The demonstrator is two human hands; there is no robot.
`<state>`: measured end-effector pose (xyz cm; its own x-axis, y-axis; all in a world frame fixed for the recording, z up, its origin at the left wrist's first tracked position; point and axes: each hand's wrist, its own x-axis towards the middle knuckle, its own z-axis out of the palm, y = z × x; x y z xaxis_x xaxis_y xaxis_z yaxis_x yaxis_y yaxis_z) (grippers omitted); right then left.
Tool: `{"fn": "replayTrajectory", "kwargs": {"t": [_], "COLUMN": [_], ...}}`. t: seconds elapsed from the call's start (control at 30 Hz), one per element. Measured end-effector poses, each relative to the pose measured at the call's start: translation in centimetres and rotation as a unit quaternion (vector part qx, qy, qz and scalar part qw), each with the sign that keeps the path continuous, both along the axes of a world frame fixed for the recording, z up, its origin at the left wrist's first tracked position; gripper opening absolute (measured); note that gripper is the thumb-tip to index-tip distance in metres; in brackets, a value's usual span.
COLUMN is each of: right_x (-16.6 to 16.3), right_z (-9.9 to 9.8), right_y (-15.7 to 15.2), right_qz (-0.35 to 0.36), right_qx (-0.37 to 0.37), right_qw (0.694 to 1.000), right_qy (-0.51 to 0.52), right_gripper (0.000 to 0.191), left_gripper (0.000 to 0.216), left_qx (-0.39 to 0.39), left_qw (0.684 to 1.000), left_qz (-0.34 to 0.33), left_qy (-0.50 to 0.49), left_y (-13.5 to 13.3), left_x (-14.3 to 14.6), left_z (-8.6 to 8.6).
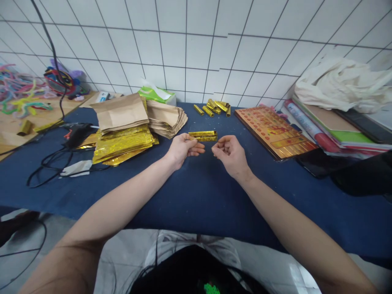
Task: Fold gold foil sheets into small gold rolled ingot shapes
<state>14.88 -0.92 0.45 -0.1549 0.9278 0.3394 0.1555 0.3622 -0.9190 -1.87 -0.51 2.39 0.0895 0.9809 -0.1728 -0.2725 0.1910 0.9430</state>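
Over the blue cloth, a rolled tube of shiny gold foil paper [204,135] lies crosswise, its hollow end facing right. My left hand [183,149] pinches its left end between thumb and forefinger, the other fingers stretched beneath. Close to the tube's right end is my right hand [230,154], with thumb and fingers drawn together. Whether these fingertips hold anything is hidden. Beyond the hands, several finished-looking gold tubes [214,107] lie in a small heap near the wall. Left of my left hand sit stacked gold foil sheets [122,145] under folded brown paper [121,112].
A black glue gun [76,134] with a looping cable lies at left. Another brown paper stack [167,118] and a green tissue pack [156,94] stand behind. To the right are an orange-gold printed pack [272,130] and piled folders under white cloth [343,83].
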Motion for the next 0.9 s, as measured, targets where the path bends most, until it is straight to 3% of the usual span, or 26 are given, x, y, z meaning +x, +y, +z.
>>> {"fn": "replayTrajectory", "kwargs": {"t": [0.17, 0.47, 0.7, 0.8, 0.9], "right_x": [0.1, 0.5, 0.8, 1.0, 1.1], "right_z": [0.3, 0.1, 0.1, 0.1, 0.1], "right_y": [-0.4, 0.2, 0.3, 0.5, 0.8], "right_qz": [-0.053, -0.076, -0.051, -0.054, -0.035], "right_qx": [0.063, 0.055, 0.048, 0.028, -0.006], "right_qw": [0.996, 0.995, 0.997, 0.998, 0.998], "right_qy": [-0.025, 0.02, -0.042, -0.017, 0.043], "right_gripper": [0.022, 0.024, 0.015, 0.016, 0.015], "left_gripper": [0.017, 0.011, 0.009, 0.015, 0.016], "left_qx": [-0.048, -0.086, -0.098, -0.051, 0.079], "left_qw": [0.999, 0.993, 0.991, 0.993, 0.978], "left_qz": [-0.018, -0.075, -0.089, -0.044, 0.041], "left_qy": [0.013, 0.009, 0.011, 0.097, 0.191], "left_y": [-0.2, -0.2, -0.3, 0.0, 0.4], "left_x": [-0.1, 0.0, 0.2, 0.1, -0.2], "left_z": [-0.1, -0.4, -0.4, -0.5, -0.6]}}
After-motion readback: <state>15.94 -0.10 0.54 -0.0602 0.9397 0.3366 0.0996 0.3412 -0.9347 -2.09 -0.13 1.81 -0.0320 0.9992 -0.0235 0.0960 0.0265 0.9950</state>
